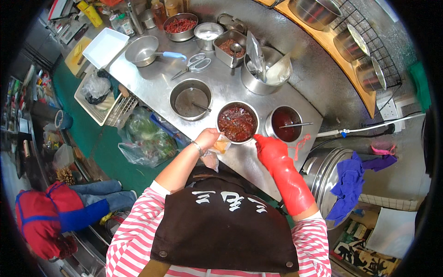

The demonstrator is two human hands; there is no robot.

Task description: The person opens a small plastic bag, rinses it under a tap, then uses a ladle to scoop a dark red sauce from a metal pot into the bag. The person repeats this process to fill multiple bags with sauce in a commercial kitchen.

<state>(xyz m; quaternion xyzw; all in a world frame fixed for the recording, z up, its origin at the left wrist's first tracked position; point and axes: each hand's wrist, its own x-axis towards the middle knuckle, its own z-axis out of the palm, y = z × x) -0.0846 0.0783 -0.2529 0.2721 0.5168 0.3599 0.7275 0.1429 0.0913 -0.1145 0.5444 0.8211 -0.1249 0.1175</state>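
My left hand (208, 139) holds a small clear plastic packet (221, 143) with yellowish contents, close to the near left rim of a steel pot of red, oily sauce (238, 122). A long red rubber glove covers my right hand (271, 147), whose closed fingers are at the near right rim of that pot; what they grip is hidden. Left of it stands a steel pot of dark liquid (191, 100) with a utensil handle in it. To the right is a steel pot of dark red sauce (286, 124), a metal handle resting across its rim.
On the steel table (138, 78) lie scissors (195, 65), a blue-handled strainer (142, 52) and a large pot with pouches (262, 81). Bagged greens (148, 135) sit below left. A lidded steel vessel (327, 176) stands right. Another person (52, 214) is at lower left.
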